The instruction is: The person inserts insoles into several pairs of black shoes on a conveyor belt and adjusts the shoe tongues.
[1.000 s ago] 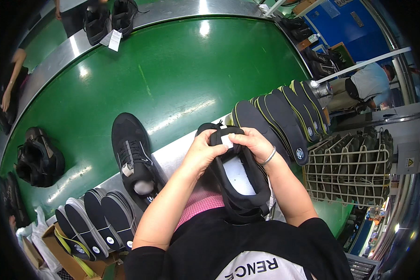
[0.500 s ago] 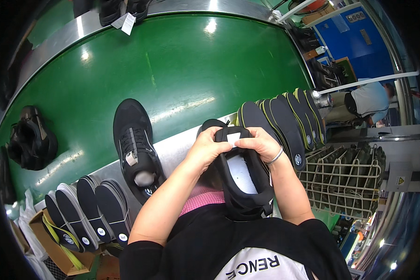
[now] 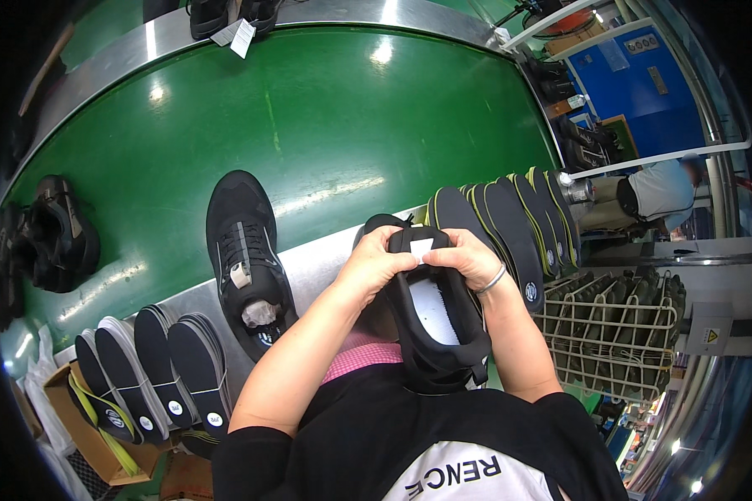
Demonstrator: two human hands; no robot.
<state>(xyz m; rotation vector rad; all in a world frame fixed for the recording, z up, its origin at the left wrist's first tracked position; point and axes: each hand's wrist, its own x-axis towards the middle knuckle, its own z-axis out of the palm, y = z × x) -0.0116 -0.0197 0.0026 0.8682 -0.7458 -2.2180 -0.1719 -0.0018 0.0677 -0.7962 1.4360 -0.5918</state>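
A black shoe (image 3: 430,355) is held against the front of my body, its opening facing up and a white inner sole showing inside. My left hand (image 3: 369,265) pinches one side of its padded tongue, thumb on top. My right hand (image 3: 470,260), with a silver bangle at the wrist, grips the other side. Between my thumbs a white label (image 3: 421,248) shows on the tongue. The fingers beneath are hidden. Left of my hands, a second black shoe (image 3: 244,238) with grey laces lies across the bench edge, crumpled stuffing in its opening.
Green work surface (image 3: 326,108) with a metal edge strip (image 3: 330,259). Dark insoles (image 3: 491,221) with yellow-green edges stand to the right, above a wire basket (image 3: 614,334). Banded insoles (image 3: 196,367) and a cardboard box (image 3: 83,417) are at the left; black shoes (image 3: 58,234) lie farther left. A person (image 3: 643,196) is at far right.
My hands keep the same grip on the tongue. The surroundings have shifted slightly in the picture, and the shoes at the far left appear a little higher.
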